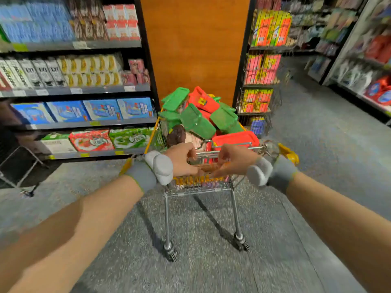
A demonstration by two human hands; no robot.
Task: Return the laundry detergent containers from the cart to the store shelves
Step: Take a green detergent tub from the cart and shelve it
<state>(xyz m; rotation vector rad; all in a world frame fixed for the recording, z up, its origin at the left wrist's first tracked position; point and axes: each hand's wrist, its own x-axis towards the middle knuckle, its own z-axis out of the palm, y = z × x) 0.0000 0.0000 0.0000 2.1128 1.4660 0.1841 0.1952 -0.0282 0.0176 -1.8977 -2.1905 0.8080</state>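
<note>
Two hands point(183, 158) point(237, 160) grip one heaped cart point(198, 188).

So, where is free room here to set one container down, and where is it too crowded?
Bare floor lies right of the cart, toward the right-hand shelves. The cart basket is heaped with green containers and red containers; the left shelves look full.

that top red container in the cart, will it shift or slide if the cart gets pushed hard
Probably. The red container lies tilted atop a loose heap of green containers, heaped above the cart rim, so a jolt could tip it off. Its smooth plastic looks slippery. It seems rigid, so it would slide rather than sag. Weight cannot be judged.
</note>
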